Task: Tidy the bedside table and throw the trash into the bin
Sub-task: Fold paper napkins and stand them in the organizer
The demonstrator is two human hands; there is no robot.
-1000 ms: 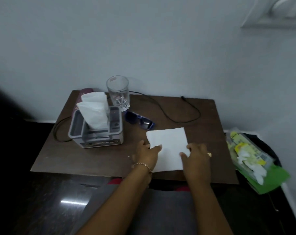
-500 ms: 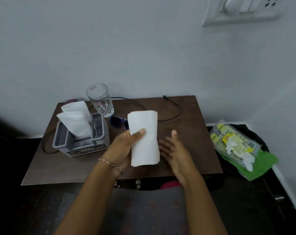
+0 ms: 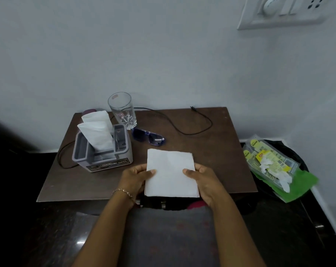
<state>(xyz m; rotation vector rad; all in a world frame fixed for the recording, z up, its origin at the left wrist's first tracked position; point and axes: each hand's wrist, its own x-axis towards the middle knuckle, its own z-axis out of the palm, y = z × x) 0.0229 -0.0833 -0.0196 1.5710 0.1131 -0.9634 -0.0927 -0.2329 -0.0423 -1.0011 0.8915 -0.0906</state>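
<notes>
While it's pinched, napkin (image 3: 171,172) (squarish) faces up.

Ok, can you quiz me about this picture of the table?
1. True or false: the left hand and right hand both hold the white napkin.
2. What lies beside the glass? A sunglasses B spoon C phone
3. Fill in: the wrappers lie in the ____ right of the table.
Key: 1 true; 2 A; 3 bin.
</notes>
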